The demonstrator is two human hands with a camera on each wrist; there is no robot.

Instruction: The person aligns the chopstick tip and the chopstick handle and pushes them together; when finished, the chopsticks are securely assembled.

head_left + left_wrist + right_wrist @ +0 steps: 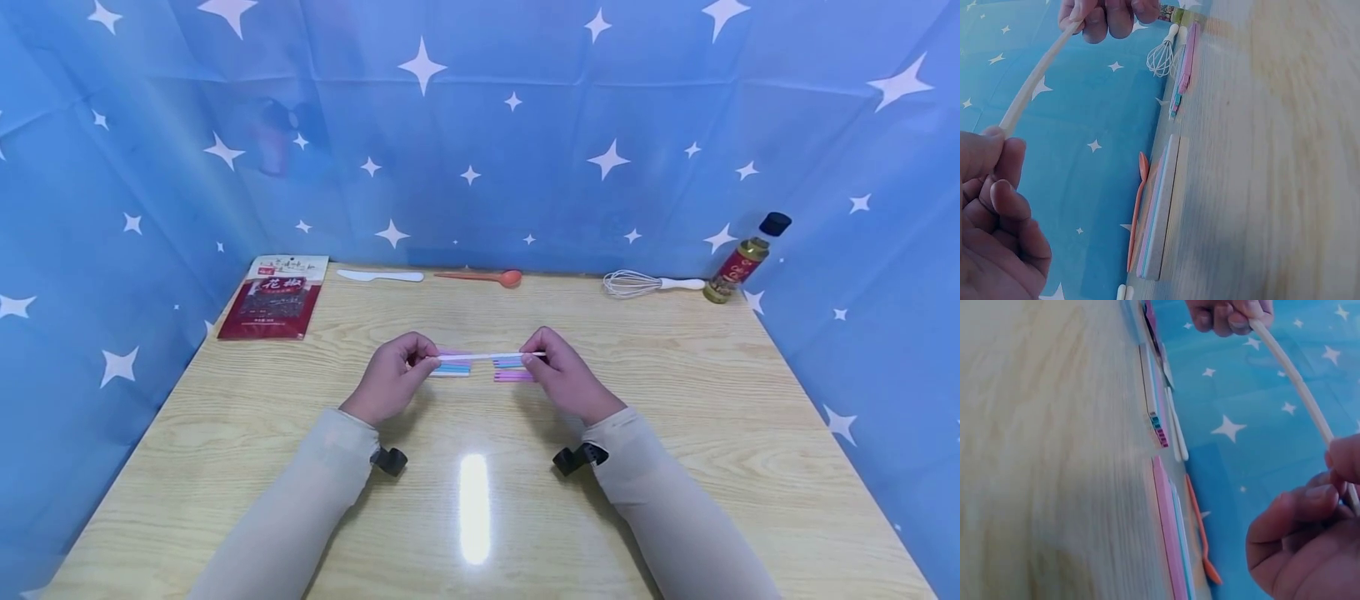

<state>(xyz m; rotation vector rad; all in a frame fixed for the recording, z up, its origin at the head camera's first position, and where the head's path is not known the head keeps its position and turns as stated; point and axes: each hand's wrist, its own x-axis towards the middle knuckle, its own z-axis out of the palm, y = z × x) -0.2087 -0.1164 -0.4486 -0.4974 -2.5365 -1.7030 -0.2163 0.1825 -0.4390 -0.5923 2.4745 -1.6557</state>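
Note:
A long, thin white stick [480,357] is held level above the table. My left hand [396,377] pinches one end between thumb and forefinger. At the other end, the right hand [564,375] pinches it the same way. In the right wrist view the stick [1294,378] curves slightly and shows a joint line near its middle. Beneath it lie two groups of similar coloured sticks: a left group [454,369] and a right group [513,377], in pink, blue and white. The hands partly hide both groups in the head view.
Along the back edge lie a red seasoning packet [272,312], a white knife [380,276], an orange spoon [510,279] and a whisk [633,284]. An oil bottle [735,271] stands at the back right. Blue star-patterned cloth [525,200] surrounds the table.

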